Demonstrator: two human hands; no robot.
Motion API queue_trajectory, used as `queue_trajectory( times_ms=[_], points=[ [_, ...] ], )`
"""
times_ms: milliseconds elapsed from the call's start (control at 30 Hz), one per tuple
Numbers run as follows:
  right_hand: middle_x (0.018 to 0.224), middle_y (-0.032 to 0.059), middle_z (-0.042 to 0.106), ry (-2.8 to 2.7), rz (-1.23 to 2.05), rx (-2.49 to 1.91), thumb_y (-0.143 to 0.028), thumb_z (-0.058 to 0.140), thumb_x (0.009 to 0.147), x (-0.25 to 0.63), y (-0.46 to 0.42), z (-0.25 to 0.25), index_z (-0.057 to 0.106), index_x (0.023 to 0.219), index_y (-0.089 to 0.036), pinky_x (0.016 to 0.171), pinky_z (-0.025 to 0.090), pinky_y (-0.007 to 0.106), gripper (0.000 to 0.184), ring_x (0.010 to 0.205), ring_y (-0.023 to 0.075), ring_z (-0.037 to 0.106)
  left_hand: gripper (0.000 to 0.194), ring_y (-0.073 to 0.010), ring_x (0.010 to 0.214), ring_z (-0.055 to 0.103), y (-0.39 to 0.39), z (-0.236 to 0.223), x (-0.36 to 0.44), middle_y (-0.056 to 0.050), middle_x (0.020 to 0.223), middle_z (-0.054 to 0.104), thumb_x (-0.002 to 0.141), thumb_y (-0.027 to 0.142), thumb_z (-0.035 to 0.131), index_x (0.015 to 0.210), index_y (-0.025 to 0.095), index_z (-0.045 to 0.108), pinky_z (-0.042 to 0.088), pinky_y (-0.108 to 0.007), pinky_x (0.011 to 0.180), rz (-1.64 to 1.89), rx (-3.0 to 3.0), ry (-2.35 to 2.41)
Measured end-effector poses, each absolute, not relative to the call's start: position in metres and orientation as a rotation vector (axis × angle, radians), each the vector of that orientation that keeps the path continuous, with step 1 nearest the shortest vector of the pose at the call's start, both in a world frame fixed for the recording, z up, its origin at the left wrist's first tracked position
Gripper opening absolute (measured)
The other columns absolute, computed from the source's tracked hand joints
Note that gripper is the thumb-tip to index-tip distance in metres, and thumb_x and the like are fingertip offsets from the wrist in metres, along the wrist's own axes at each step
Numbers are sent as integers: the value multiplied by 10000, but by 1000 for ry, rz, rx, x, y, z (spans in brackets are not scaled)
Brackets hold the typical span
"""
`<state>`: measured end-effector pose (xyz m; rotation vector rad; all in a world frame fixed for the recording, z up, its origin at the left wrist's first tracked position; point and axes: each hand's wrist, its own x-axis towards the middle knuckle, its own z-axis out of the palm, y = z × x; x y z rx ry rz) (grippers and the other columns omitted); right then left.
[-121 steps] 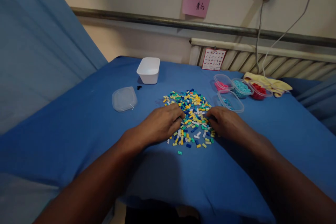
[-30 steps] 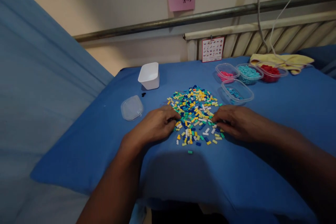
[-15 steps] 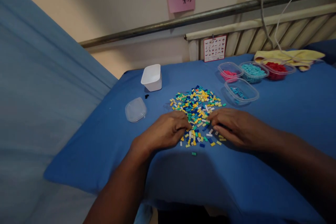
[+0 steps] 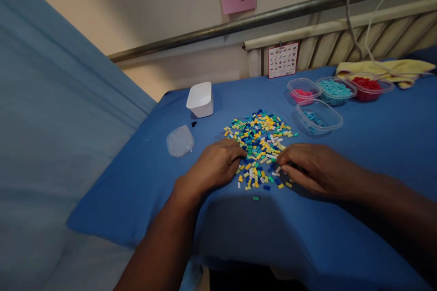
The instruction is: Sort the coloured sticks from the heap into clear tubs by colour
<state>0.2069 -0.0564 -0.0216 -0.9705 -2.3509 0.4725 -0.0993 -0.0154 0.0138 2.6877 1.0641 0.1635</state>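
Note:
A loose pile of small building bricks (image 4: pixel 261 134) in blue, yellow, white and green lies spread on the blue cloth (image 4: pixel 252 232). At the pile's left edge is my left hand (image 4: pixel 221 161), its fingers curled together and their tips down among the bricks. Whatever those fingertips hold, if anything, is hidden. My right hand (image 4: pixel 310 166) rests at the right edge with thumb and fingers drawn together. A white brick (image 4: pixel 272 156) lies right by its fingertips; I cannot tell whether it is gripped. One green brick (image 4: pixel 256 198) lies apart, nearer to me.
Behind left stand a white tub (image 4: pixel 200 100), a clear lid (image 4: pixel 180 141) and a small black piece (image 4: pixel 194 124). Clear boxes hold blue (image 4: pixel 319 118), pink (image 4: pixel 303 92), turquoise (image 4: pixel 336 91) and red bricks (image 4: pixel 368 87). A yellow cloth (image 4: pixel 385 70) and picture card (image 4: pixel 282 60) are behind.
The view has turned, shifting everything in the picture. Both hands stay at the pile's edges; over the last second their fingers moved inward among the bricks, then the right hand drew back slightly.

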Motion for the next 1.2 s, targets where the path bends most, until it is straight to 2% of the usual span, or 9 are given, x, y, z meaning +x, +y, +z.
queue_trajectory(
  times_ms=[133,267,400,600,733,900,1033,1133,1200],
  points=[
    [1020,79,790,-2383,426,-925,-296,534,1096,212,-57,-21,703,1068,-214,821,581,366,190,907,232,751,220,-255,1074,684,-15,12,-100,-84,1112,738,1009,161,576,1138,211,748,550,-397,952,111,2682,1174],
    [968,47,787,-2269,413,-970,-277,571,1074,214,-56,-20,691,1085,-206,713,551,320,140,805,199,751,202,-253,1049,685,-18,14,-94,-81,1106,742,1033,184,548,1089,209,741,531,-374,883,69,2694,1212],
    [922,38,770,-2254,406,-982,-235,587,1044,212,-55,-20,677,1048,-210,655,522,304,93,767,191,736,167,-259,1005,682,-22,15,-86,-78,1090,740,1041,235,574,1120,209,718,507,-370,812,68,2693,1261],
    [1009,78,756,-2323,319,-894,-249,576,1076,209,-52,-23,691,1094,-204,804,565,369,125,922,241,726,209,-242,1042,682,-22,14,-87,-66,1103,728,1047,198,551,1151,233,729,504,-356,861,63,2696,1136],
    [985,79,737,-2377,322,-870,-244,556,1096,209,-52,-25,703,1078,-192,793,563,375,157,912,238,707,148,-250,969,675,-21,15,-87,-73,1041,731,1017,200,576,1047,204,721,490,-362,799,16,2679,1194],
    [977,69,736,-2398,346,-849,-216,584,1077,205,-54,-27,709,1076,-197,782,562,360,126,894,227,706,179,-249,964,672,-20,17,-87,-81,1053,740,983,182,593,1063,200,752,478,-363,802,95,2632,1178],
    [990,72,755,-2335,359,-845,-208,599,1071,199,-56,-27,702,1074,-202,801,568,351,103,910,225,718,118,-161,734,604,-24,14,-79,-33,851,690,978,259,645,997,182,733,435,-286,663,432,2145,1159],
    [981,59,770,-2210,410,-867,-240,646,1060,194,-59,-24,693,1160,-207,764,568,317,115,862,202,732,231,-104,587,503,-29,9,-61,13,708,604,933,377,760,983,156,716,374,-238,557,622,1609,1037],
    [1004,51,785,-2136,441,-875,-240,668,1051,191,-61,-21,684,1229,-216,746,569,300,180,845,189,742,305,-93,595,528,-32,5,-47,7,732,629,862,400,848,968,146,716,408,-229,574,705,1396,959]
  ],
)
